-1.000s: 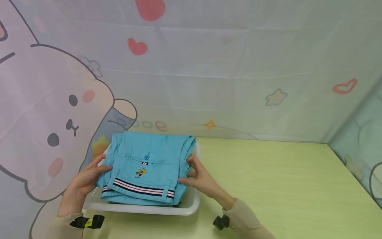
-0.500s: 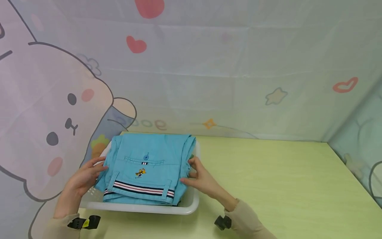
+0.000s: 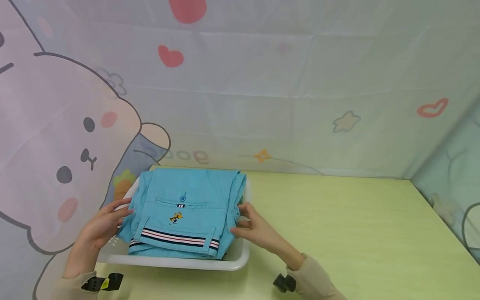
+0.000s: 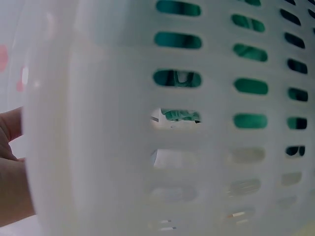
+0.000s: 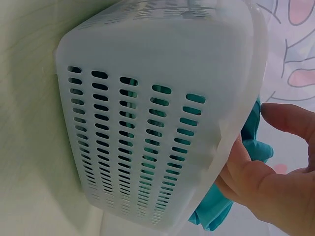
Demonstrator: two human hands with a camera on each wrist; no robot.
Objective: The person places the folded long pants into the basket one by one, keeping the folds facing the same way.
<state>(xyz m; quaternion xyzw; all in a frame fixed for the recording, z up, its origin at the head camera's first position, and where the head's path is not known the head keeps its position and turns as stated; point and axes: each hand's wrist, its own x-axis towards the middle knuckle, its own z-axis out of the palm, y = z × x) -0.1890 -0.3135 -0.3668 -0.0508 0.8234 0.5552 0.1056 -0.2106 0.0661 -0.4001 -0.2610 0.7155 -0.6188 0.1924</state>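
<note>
Folded light-blue pants lie in a white plastic basket, with a striped waistband towards the front, a buttoned back pocket and a small embroidered figure. At their left side is my left hand, fingers loosely extended over the rim. My right hand is at the right side, thumb and fingers spread apart. In the right wrist view, the fingers of this right hand reach past the basket rim beside the blue cloth. The basket wall hides most of my left hand in the left wrist view.
The basket stands on a light green table. Behind it hangs a printed cloth with hearts and a large cartoon animal. Green and dark things show through the slots in the basket wall.
My left hand has drawn slightly left, off the edge of the pants. My right hand has shifted a little to the right. The pants have settled with almost no movement.
</note>
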